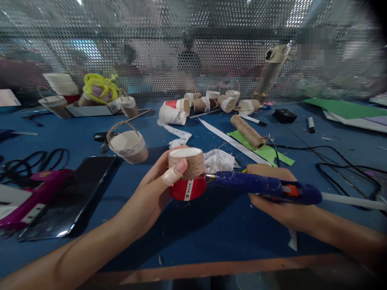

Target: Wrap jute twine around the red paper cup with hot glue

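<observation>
My left hand [161,181] is closed around a red paper cup [178,191], held upside down or upright I cannot tell, with brown twine [193,163] wound round its upper part. A bandage wraps the thumb. In my right hand [272,189] is a blue hot glue gun [250,182] with a white glue stick at its back end. Its metal tip meets the cup's side at the lower edge of the twine. A thin strand of twine runs from behind the cup toward the twine roll [247,131]. Crumpled white lace [220,161] lies just behind the cup.
A small twine-wrapped basket [128,147] stands left, near a black phone [72,193] and a magenta glue gun [39,193]. More cups [172,114] and small baskets [208,104] line the back, before a perforated metal screen [157,52]. Black cables [341,161] curl at right.
</observation>
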{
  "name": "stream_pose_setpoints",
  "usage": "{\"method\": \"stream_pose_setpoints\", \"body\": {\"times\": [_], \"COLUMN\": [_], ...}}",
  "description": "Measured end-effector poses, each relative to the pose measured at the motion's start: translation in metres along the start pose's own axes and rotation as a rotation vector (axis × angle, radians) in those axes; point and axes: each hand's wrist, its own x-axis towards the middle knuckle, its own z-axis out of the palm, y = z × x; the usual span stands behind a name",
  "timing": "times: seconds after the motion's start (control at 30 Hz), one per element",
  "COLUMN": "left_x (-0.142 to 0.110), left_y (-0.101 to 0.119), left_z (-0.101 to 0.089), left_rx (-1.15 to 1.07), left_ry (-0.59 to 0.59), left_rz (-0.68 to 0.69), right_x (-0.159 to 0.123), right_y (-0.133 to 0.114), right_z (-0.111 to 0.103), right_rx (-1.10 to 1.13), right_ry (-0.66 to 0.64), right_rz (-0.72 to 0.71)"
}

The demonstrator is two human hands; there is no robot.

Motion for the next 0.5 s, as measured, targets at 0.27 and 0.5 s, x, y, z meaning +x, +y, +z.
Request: {"method": "stream_pose_setpoints", "body": {"times": [0.27,0.5], "left_x": [0.0001,0.0014], "left_y": [-0.0007,-0.001], "left_z": [-0.0033,-0.0069], "left_rx": [-0.032,-0.028], "left_ry": [-0.044,-0.079], "left_rz": [0.007,0.005], "right_x": [-0.0007,0.0], "right_y": [0.0011,0.0012], "right_z": [0.0005,-0.0004], "right_rx": [0.019,-0.006], "right_ry": [0.016,-0.008], "right_rz": [0.02,0.006]}}
